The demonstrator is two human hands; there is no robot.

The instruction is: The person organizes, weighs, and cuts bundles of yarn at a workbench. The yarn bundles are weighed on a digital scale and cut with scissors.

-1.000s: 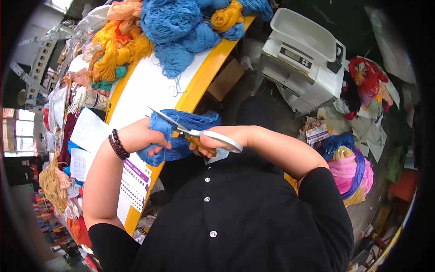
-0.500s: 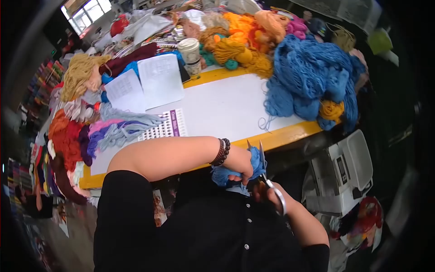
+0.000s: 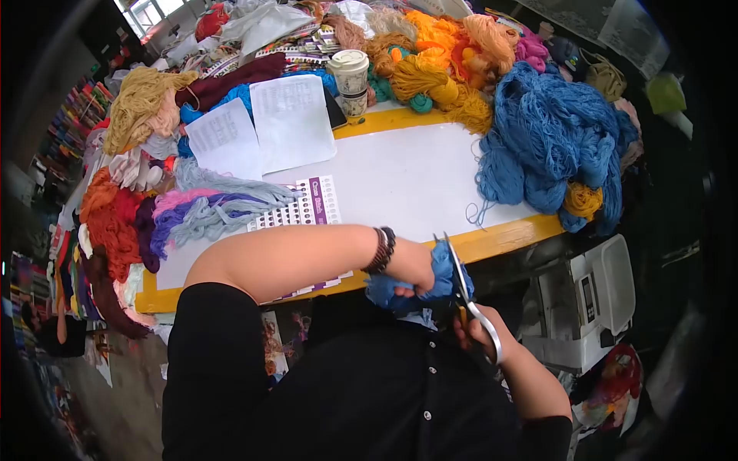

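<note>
My left hand (image 3: 416, 270), with beaded bracelets at the wrist, is closed around a bundle of blue yarn (image 3: 392, 295) over my lap, just off the table's front edge. To its right, my right hand (image 3: 478, 335) grips large scissors (image 3: 462, 281) by the handles. Their blades point up, lie against the right side of the blue bundle and stand slightly apart at the tips. Part of the bundle is hidden behind my left hand.
On the yellow-edged table (image 3: 492, 242) are a big blue yarn pile (image 3: 550, 138), paper sheets (image 3: 292, 123), a lidded cup (image 3: 350, 81), a perforated card (image 3: 317, 201) and coloured yarns (image 3: 219, 215). A grey scale (image 3: 573, 300) stands at the right.
The view has shifted, so the table's things appear farther right. The scissors' blades stand closer together at the tips, still against the blue bundle.
</note>
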